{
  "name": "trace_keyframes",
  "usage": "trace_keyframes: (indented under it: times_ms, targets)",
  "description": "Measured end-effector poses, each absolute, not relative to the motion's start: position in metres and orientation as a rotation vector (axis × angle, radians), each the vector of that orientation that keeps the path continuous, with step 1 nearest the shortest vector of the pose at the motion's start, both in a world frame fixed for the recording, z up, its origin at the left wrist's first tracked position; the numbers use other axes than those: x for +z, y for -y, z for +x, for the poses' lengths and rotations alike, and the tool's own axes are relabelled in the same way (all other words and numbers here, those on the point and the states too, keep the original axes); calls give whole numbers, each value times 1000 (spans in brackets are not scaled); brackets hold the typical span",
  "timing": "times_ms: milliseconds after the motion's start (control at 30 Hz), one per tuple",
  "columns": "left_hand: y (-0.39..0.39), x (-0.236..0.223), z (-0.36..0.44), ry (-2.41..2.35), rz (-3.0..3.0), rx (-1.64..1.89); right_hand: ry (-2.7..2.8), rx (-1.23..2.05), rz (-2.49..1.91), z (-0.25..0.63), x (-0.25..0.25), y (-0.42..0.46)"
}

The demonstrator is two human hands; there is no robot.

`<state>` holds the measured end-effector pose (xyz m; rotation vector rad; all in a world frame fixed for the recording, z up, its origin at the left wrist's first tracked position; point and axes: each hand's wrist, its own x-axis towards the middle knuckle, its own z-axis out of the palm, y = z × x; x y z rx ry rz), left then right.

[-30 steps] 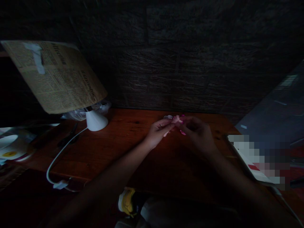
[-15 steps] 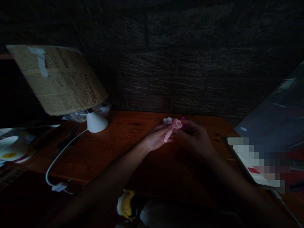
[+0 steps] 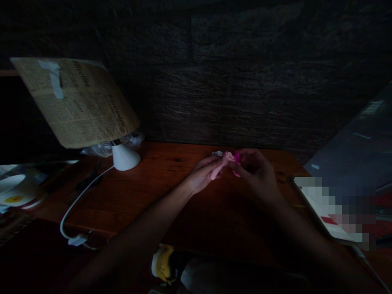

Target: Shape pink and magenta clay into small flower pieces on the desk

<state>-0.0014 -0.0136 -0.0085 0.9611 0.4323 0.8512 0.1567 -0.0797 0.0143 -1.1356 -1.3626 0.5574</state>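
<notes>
My left hand [image 3: 200,175] is closed around a pale pink piece [image 3: 218,169], slim at its lower end and ruffled at the top like a small flower; it looks like soft clay, though the dim light leaves that unsure. My right hand [image 3: 257,169] pinches a small magenta piece [image 3: 237,157] against the ruffled top, thumb and fingers together. Below the right fingertips shows another pink bit [image 3: 236,174]. A whitish, rounded thing [image 3: 217,153] lies on the wooden table [image 3: 165,171] behind the left fingers, partly hidden.
A lamp with a white base [image 3: 125,158] and newsprint shade [image 3: 88,106] stands left, its white cable [image 3: 69,208] hanging over the edge. Dark scissors-like handles [image 3: 88,179] lie beside it. A white vessel [image 3: 12,192] sits far left, a pixelated flat object [image 3: 330,216] right. The brick wall [image 3: 208,90] rises behind.
The pale pink piece has tilted in my left hand, its slim end now showing. My right hand has moved slightly away, then back to its top with the magenta piece.
</notes>
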Motion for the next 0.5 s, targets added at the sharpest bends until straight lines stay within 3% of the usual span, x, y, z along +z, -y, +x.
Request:
trace_keyframes:
  times_ms: [167, 500]
  targets:
    - [13, -11, 0, -452, 1109, 936, 1514, 437, -1193, 160, 12, 81]
    - [17, -14, 3, -532, 1349, 1056, 1553, 521, -1247, 165, 12, 78]
